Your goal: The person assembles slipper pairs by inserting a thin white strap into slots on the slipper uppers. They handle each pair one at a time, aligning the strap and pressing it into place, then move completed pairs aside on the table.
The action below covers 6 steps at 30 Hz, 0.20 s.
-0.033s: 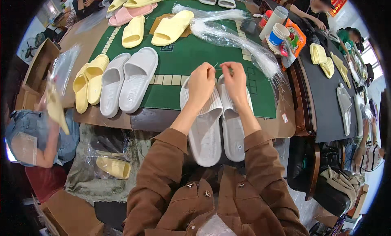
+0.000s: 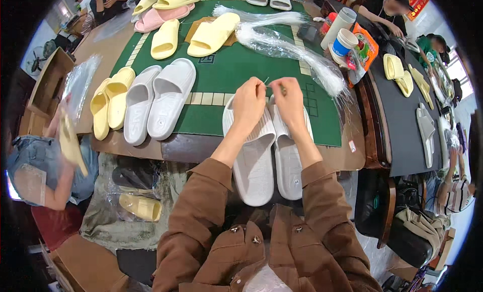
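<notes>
Two grey slippers lie side by side in front of me at the table's edge, the left slipper and the right slipper, toes pointing away. Above their toe straps, my left hand pinches a thin pale plastic strand. My right hand is closed at the other side of this strand, its fingers curled in and slightly blurred. The slippers' toe ends are partly covered by my hands. A bundle of similar thin clear strands lies beyond on the green mat.
Left of my hands stand a grey pair and a yellow pair of slippers. More yellow slippers lie farther back. A paper cup stands at the right. Beside me, a co-worker's hand moves a yellow slipper.
My right fingers have curled inward from a more extended pinch. My left hand stays put. The co-worker's yellow slipper at the left has shifted slightly.
</notes>
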### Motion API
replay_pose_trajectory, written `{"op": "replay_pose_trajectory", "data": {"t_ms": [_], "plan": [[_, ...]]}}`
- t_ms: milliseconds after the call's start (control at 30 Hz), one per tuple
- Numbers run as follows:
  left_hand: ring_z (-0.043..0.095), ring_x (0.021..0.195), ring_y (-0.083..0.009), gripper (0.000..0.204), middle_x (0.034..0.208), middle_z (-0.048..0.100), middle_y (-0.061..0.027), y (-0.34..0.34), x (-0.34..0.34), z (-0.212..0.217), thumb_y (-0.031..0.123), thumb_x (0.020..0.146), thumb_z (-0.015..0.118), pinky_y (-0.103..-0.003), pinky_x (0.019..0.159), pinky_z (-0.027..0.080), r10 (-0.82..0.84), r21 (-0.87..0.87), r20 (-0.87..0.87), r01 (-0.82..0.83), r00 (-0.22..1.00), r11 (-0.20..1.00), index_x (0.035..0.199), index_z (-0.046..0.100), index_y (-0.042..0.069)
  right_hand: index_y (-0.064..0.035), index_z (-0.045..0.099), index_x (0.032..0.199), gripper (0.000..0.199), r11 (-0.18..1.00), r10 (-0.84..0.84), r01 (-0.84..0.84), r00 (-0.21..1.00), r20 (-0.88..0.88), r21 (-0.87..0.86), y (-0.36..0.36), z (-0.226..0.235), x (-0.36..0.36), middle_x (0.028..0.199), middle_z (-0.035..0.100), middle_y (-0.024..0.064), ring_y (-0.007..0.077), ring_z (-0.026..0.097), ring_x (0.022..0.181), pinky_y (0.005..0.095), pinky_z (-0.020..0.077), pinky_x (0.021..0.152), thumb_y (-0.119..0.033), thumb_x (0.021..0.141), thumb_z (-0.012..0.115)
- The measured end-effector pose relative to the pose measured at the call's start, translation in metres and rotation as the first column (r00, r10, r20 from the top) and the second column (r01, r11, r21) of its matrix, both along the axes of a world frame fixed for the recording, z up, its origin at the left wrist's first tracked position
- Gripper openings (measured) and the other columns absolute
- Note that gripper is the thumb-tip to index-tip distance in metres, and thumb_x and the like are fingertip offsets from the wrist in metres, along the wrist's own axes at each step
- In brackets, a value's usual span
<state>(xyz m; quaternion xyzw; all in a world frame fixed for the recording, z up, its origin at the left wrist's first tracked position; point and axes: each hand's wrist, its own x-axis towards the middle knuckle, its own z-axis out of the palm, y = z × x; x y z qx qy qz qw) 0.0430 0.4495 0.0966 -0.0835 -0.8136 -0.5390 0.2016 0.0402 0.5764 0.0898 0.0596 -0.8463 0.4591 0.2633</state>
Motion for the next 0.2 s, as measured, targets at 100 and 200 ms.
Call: {"op": "replay_pose_trajectory", "data": {"t_ms": [100, 200], "plan": [[0.063, 0.064, -0.0294, 0.014, 0.071, 0.063, -0.0171, 0.0, -0.001, -0.002, 0.011, 0.091, 0.055, -0.039, 0.06, 0.046, 0.036, -0.061, 0.023, -0.034, 0.999, 0.998, 0.086, 0.061, -0.001, -0.0035, 0.07, 0.092, 0.015, 0.996, 0.072, -0.076, 0.994, 0.077, 0.056, -0.002, 0.005, 0.005, 0.102, 0.064, 0.0153, 0.029, 0.065, 0.075, 0.0385, 0.052, 0.069, -0.017, 0.088, 0.064], [0.065, 0.067, -0.0302, 0.014, 0.074, 0.064, -0.0184, 0.0, 0.0, -0.002, 0.012, 0.091, 0.056, -0.04, 0.061, 0.047, 0.037, -0.096, 0.036, -0.033, 0.999, 0.995, 0.087, 0.061, 0.0, -0.0044, 0.071, 0.095, 0.017, 0.994, 0.044, -0.055, 0.992, 0.121, 0.095, -0.004, 0.013, 0.009, 0.105, 0.063, 0.0167, 0.0283, 0.066, 0.076, 0.04, 0.0524, 0.07, -0.019, 0.087, 0.065]]}}
